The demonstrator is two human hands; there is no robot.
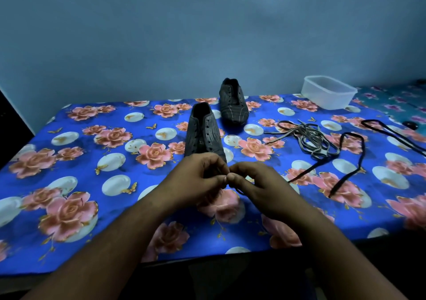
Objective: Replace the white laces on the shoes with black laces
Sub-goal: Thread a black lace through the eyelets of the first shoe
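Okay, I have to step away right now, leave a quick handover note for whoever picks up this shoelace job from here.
Left hand and right hand: fingertips meet just in front of the near shoe, pinching a black lace that trails off to the right across the floral cloth.
Far shoe stands behind it, by the wall.
Done: both shoes show bare eyelets; the removed pale laces lie in a heap to the right.
A second black lace lies further right. A plastic tub sits at the back.
Left: thread black laces through both shoes.
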